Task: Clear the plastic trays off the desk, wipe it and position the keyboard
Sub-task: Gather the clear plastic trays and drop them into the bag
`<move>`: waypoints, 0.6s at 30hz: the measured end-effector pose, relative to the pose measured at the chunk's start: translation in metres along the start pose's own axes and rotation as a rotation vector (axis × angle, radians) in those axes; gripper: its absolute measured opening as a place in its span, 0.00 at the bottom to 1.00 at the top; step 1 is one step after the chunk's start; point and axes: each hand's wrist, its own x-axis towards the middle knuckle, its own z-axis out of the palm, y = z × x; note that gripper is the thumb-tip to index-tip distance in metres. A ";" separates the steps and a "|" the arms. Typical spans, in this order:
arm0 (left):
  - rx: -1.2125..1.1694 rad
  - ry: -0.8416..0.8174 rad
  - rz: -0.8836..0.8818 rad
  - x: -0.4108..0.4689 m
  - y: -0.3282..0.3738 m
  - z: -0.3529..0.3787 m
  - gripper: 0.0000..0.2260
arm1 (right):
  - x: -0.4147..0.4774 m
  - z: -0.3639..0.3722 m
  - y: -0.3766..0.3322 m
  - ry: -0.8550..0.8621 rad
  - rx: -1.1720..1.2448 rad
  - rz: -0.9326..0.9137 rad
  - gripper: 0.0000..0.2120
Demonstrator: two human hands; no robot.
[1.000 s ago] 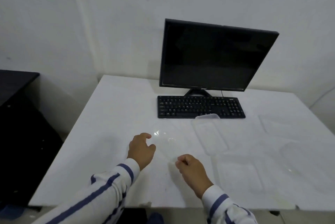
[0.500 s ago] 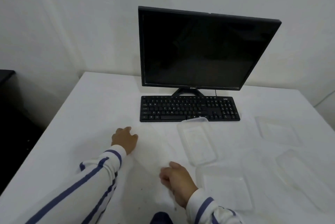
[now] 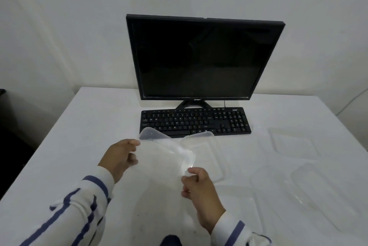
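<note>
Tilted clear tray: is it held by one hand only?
No, the left hand and right hand both grip the clear tray.

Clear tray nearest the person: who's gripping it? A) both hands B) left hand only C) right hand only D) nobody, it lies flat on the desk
A: the left hand pinches the left edge of the tray and the right hand pinches its near right corner, with its far corner tilted up in front of the keyboard.
</note>
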 end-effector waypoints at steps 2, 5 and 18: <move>-0.036 -0.096 -0.028 -0.012 -0.006 0.018 0.09 | -0.004 -0.025 -0.003 0.074 -0.013 -0.071 0.09; -0.041 -0.197 -0.095 -0.026 -0.023 0.041 0.08 | -0.009 -0.062 -0.002 0.207 -0.057 -0.139 0.09; 0.211 -0.461 -0.217 -0.093 -0.077 0.068 0.04 | -0.059 -0.124 0.035 0.565 -0.304 -0.156 0.08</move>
